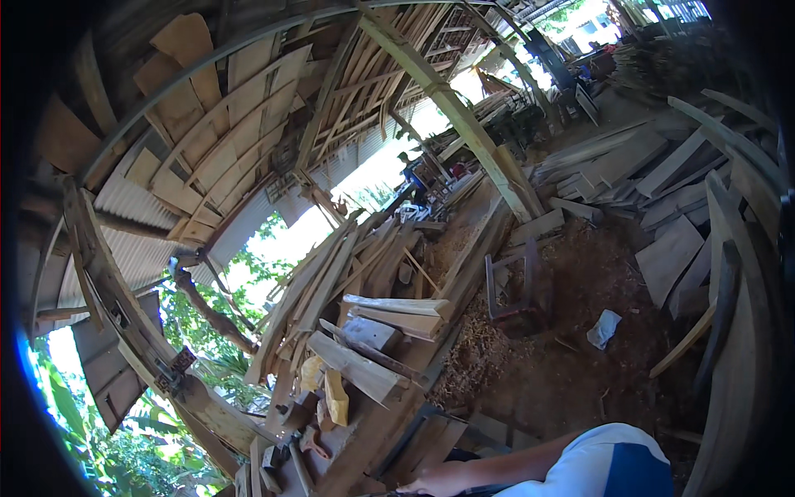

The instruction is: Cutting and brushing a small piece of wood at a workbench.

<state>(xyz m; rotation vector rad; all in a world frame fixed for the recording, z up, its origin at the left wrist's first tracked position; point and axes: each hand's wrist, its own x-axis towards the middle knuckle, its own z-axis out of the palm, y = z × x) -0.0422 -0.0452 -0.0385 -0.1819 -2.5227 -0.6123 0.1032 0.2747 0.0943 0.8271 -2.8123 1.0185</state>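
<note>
From the lower right, my right arm in a white and blue sleeve reaches toward the bench. My right hand (432, 479) is at the lower edge, its fingers curled and partly cut off by the picture. They look closed around something dark, too little of which shows to name. Beside it is the thick wooden workbench (364, 443). A brown tool handle shaped like a saw grip (315, 442), a yellowish wood block (336, 399) and a dark tool with a rounded head (293, 414) lie there. Cut boards (356, 369) are piled farther along. My left hand is out of view.
A small wooden frame like a stool (515, 286) stands on the shavings-covered floor (571, 373), near a pale crumpled scrap (604, 329). Planks (654, 178) heap up at the right. A slanting post (464, 116) holds the roof. A person (411, 172) is far back.
</note>
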